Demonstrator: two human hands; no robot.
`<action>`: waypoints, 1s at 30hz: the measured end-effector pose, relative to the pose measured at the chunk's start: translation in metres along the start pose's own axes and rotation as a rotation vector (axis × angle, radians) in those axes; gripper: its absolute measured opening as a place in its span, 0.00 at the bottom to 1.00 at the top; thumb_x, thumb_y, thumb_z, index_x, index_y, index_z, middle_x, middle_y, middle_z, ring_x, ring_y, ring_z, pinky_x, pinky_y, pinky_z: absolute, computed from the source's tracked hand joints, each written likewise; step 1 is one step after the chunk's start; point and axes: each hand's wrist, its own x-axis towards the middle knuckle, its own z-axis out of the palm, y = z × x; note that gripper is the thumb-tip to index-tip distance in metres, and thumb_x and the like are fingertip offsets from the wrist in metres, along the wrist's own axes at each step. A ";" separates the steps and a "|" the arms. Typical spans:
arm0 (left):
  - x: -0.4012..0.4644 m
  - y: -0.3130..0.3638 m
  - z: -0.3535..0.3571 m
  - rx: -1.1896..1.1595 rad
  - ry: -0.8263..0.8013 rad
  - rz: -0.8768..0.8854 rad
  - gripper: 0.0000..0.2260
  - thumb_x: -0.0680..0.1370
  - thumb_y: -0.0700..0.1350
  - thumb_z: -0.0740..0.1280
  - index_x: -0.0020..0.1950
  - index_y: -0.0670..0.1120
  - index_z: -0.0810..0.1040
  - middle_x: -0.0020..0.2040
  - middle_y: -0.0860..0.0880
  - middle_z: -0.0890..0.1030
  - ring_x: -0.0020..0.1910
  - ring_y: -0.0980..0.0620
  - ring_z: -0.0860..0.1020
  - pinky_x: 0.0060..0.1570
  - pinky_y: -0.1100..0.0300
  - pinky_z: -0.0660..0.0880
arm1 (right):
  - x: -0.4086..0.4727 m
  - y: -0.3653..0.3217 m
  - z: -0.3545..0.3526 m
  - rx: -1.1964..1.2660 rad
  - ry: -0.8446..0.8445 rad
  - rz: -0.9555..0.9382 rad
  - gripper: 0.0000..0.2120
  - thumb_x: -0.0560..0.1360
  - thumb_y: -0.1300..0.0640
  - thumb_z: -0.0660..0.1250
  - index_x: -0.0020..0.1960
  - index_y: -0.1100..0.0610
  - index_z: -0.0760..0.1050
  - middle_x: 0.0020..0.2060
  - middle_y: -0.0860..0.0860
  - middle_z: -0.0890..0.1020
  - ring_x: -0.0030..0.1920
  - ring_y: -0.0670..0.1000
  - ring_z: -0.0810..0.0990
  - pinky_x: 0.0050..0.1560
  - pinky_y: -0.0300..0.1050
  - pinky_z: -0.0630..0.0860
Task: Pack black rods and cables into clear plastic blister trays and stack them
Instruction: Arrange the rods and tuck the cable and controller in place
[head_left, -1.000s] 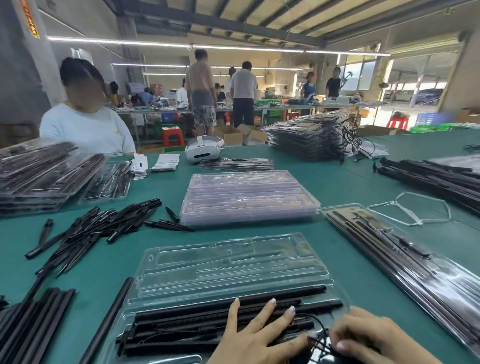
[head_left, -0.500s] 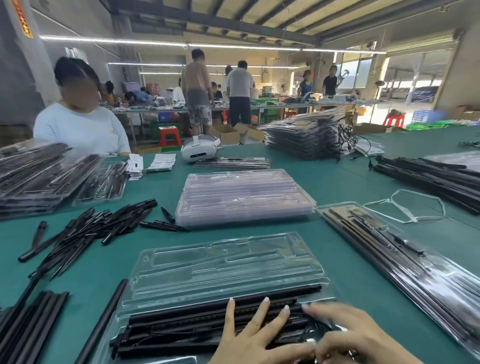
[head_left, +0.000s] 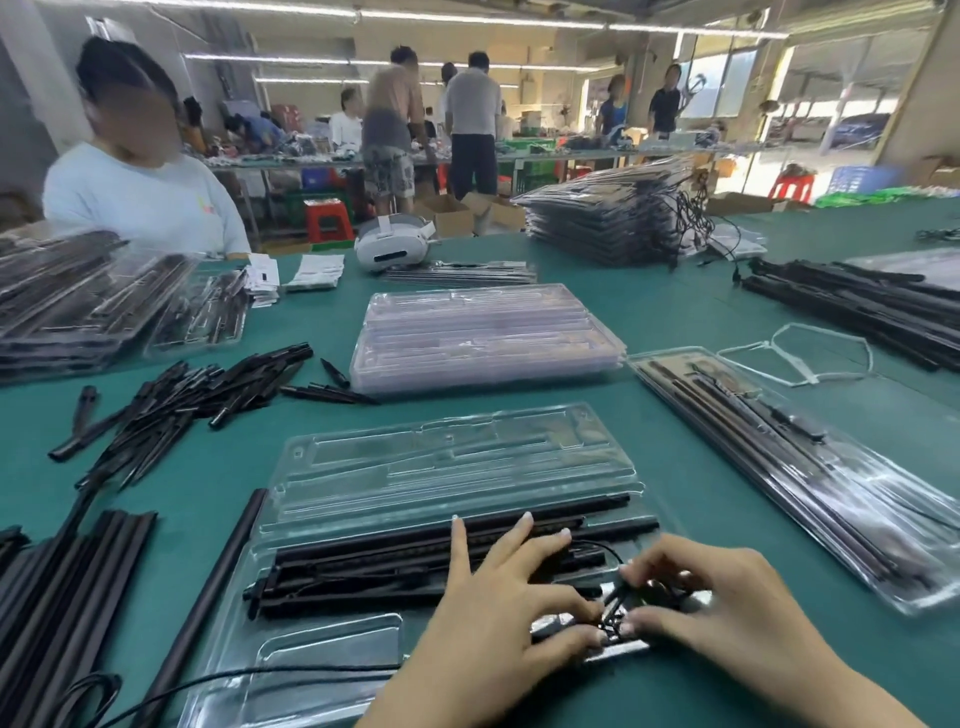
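An open clear blister tray (head_left: 332, 639) lies at the near table edge, its lid (head_left: 457, 467) folded flat on the far side. Several long black rods (head_left: 389, 566) sit in its channels. My left hand (head_left: 493, 618) spreads three straight fingers over the rods, and its index finger and thumb pinch a coiled black cable (head_left: 641, 597) at the tray's right end. My right hand (head_left: 727, 618) has curled fingers pinching the same cable from the right. A thin black cable (head_left: 260, 675) trails across the tray's front pocket.
A stack of empty trays (head_left: 483, 338) stands behind the lid. Loose short rods (head_left: 197, 395) and long rods (head_left: 62, 597) lie to the left, with one rod (head_left: 208, 608) beside the tray. Packed trays (head_left: 805, 467) lie to the right. A seated person (head_left: 140, 192) works opposite.
My right hand has slid left to meet my left hand at the cable. My left index finger and thumb have closed toward the cable; the other fingers stay on the rods.
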 end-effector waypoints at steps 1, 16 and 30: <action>0.001 0.004 0.000 -0.029 0.027 -0.033 0.16 0.75 0.66 0.58 0.59 0.65 0.76 0.74 0.68 0.56 0.74 0.66 0.40 0.67 0.45 0.23 | 0.001 -0.001 0.001 -0.003 0.001 0.003 0.17 0.59 0.47 0.79 0.44 0.43 0.77 0.37 0.42 0.82 0.37 0.45 0.79 0.40 0.40 0.76; 0.011 0.024 -0.008 0.146 0.154 0.017 0.12 0.72 0.63 0.66 0.53 0.63 0.81 0.65 0.61 0.67 0.67 0.59 0.59 0.72 0.41 0.43 | 0.027 0.019 0.002 -0.090 -0.079 -0.004 0.25 0.51 0.33 0.75 0.35 0.48 0.70 0.27 0.44 0.71 0.31 0.46 0.67 0.34 0.36 0.62; 0.004 0.034 0.008 0.392 0.146 0.097 0.14 0.55 0.59 0.81 0.29 0.55 0.81 0.28 0.59 0.73 0.29 0.62 0.74 0.25 0.70 0.64 | 0.033 0.028 -0.006 -0.135 -0.097 -0.143 0.09 0.67 0.52 0.78 0.36 0.49 0.77 0.31 0.43 0.75 0.39 0.43 0.75 0.38 0.33 0.69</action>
